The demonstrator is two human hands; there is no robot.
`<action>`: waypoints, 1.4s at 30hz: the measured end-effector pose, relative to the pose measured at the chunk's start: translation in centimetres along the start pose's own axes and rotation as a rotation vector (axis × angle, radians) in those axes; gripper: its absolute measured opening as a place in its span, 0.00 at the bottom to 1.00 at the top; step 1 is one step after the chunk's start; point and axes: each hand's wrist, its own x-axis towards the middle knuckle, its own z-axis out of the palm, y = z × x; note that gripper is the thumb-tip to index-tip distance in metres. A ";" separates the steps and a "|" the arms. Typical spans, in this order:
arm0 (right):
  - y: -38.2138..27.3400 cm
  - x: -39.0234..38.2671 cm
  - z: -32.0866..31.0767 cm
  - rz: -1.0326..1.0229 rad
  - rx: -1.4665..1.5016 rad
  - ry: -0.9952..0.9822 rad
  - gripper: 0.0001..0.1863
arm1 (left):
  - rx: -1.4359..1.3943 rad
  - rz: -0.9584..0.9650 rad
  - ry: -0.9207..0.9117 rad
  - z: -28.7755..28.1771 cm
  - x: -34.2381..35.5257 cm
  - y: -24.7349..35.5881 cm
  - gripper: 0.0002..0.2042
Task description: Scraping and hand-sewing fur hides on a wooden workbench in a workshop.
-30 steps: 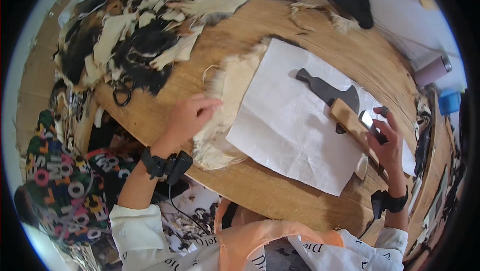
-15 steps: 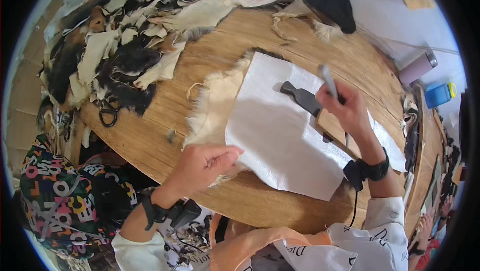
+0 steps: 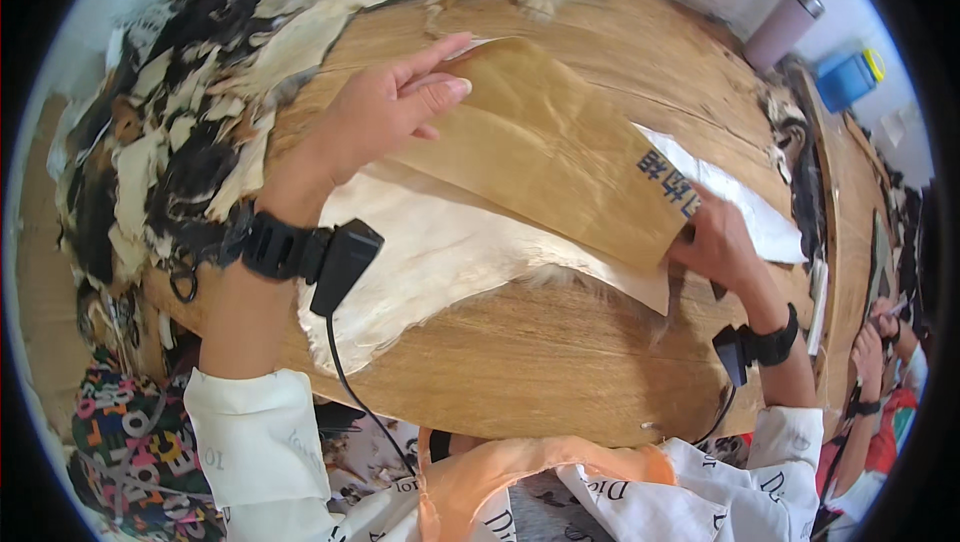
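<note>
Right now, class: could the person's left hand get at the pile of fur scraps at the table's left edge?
Probably yes. The left hand lies flat on the tan paper pattern, holding nothing, and the pile of fur scraps sits just beside its wrist with nothing between them.

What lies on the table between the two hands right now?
In the head view, the tan paper pattern sheet spans from the left hand to the right hand, lying over a pale hide on the wooden table.

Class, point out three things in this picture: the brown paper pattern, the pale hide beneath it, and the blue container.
brown paper pattern (image 3: 545, 157), head view, middle of the sheet.
pale hide (image 3: 440, 252), head view, bare skin side below the pattern.
blue container (image 3: 843, 80), head view, its body.
</note>
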 end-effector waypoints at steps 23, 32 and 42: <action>1.8 -7.8 -3.1 0.459 1.281 0.603 0.08 | 0.495 0.596 -0.069 13.3 3.1 -2.1 0.22; -2.1 -5.9 1.7 0.829 1.363 0.631 0.10 | 0.393 0.533 -0.104 13.2 3.3 -1.3 0.22; 1.4 -10.7 0.7 1.008 1.249 0.983 0.10 | 0.329 0.477 -0.113 13.2 3.9 -2.1 0.22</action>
